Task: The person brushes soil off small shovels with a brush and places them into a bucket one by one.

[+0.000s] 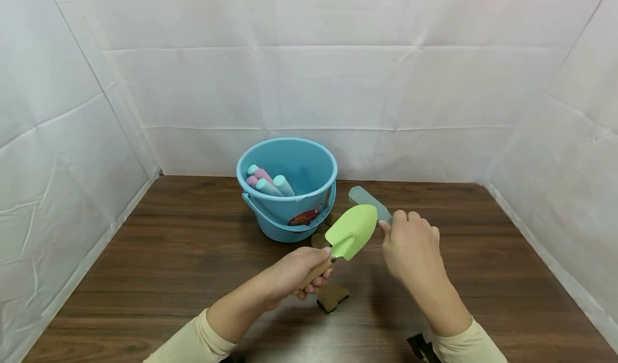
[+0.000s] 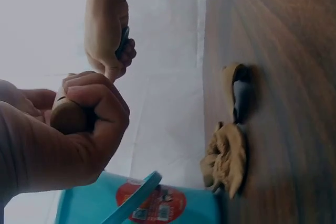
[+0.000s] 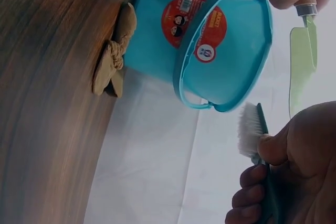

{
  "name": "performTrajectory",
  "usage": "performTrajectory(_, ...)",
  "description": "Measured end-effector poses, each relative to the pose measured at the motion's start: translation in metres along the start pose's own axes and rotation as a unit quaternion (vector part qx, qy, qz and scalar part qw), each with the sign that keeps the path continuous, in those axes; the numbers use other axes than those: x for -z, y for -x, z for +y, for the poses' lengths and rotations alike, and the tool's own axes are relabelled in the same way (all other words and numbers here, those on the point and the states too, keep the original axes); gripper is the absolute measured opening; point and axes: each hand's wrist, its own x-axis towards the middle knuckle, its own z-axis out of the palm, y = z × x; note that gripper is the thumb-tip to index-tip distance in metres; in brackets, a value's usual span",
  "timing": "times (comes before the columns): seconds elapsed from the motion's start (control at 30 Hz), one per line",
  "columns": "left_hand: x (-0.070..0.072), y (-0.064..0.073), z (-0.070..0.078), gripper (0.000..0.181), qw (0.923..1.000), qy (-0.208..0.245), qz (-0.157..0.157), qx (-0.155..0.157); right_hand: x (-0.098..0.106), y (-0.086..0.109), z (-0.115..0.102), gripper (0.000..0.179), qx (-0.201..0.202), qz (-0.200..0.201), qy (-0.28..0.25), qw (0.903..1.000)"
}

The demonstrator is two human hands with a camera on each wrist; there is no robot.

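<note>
My left hand [image 1: 299, 272] grips the wooden handle of a garden trowel [image 1: 354, 231], its lime-green blade tilted up and to the right. In the right wrist view that trowel [image 3: 302, 56] hangs beside the bucket's rim. My right hand [image 1: 412, 247] holds a blue-grey hand brush [image 1: 372, 203] around its handle, with the thumb along it. White bristles [image 3: 249, 129] show in the right wrist view. Brush and trowel overlap in the head view, but a gap parts them in the right wrist view.
A blue bucket [image 1: 275, 223] stands behind the hands, with several pastel chalk-like sticks [image 1: 284, 185] inside and its handle lowered in front. Tan and dark fabric pieces, perhaps gloves [image 1: 332, 297], lie on the wooden table [image 1: 159, 277]. White sheeting [image 1: 338, 89] surrounds the back and sides.
</note>
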Motion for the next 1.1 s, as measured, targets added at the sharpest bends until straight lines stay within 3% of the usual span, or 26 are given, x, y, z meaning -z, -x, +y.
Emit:
performTrajectory(0.1,0.004,0.006,0.006,0.047,0.9973,-0.059,0.03,-0.032,0.001,0.001,-0.002,0.033,-0.003,-0.007,0.002,1.0)
performTrajectory(0.17,0.007,0.012,0.01,0.047,0.9879,-0.128,0.067,-0.055,0.001,0.001,-0.003,0.033,0.001,-0.008,0.003,1.0)
performTrajectory(0.3,0.014,0.021,0.02,0.046,0.9491,-0.272,0.139,-0.076,-0.001,0.001,-0.003,0.033,0.012,-0.004,0.003,0.9999)
performTrajectory(0.4,0.021,0.024,0.03,0.043,0.9222,-0.339,0.163,-0.089,-0.003,0.002,-0.003,0.033,0.015,-0.012,0.0,0.9998)
performTrajectory(0.47,0.026,0.023,0.036,0.04,0.8992,-0.385,0.183,-0.099,-0.003,0.003,-0.003,0.032,0.013,-0.02,-0.003,0.9997)
performTrajectory(0.5,0.029,0.022,0.04,0.038,0.8827,-0.415,0.197,-0.101,-0.003,0.003,-0.003,0.032,0.012,-0.024,-0.003,0.9996)
performTrajectory(0.57,0.035,0.018,0.046,0.037,0.84,-0.481,0.228,-0.104,-0.004,0.003,-0.002,0.031,0.012,-0.029,-0.004,0.9995)
performTrajectory(0.73,0.064,0.003,0.06,0.037,0.699,-0.652,0.277,-0.097,-0.004,0.003,-0.002,0.031,0.014,-0.033,-0.005,0.9993)
performTrajectory(0.8,0.077,-0.003,0.066,0.038,0.6536,-0.697,0.28,-0.094,-0.004,0.003,-0.003,0.031,0.013,-0.037,-0.005,0.9992)
performTrajectory(0.83,0.084,-0.006,0.069,0.038,0.6381,-0.712,0.279,-0.092,-0.004,0.003,-0.003,0.031,0.013,-0.039,-0.005,0.9991)
performTrajectory(0.93,0.101,-0.014,0.077,0.037,0.6009,-0.748,0.268,-0.088,-0.004,0.003,-0.004,0.031,0.013,-0.042,-0.007,0.999)
performTrajectory(1.1,0.112,-0.031,0.086,0.033,0.5531,-0.793,0.241,-0.086,-0.003,0.004,-0.002,0.031,0.019,-0.04,-0.001,0.999)
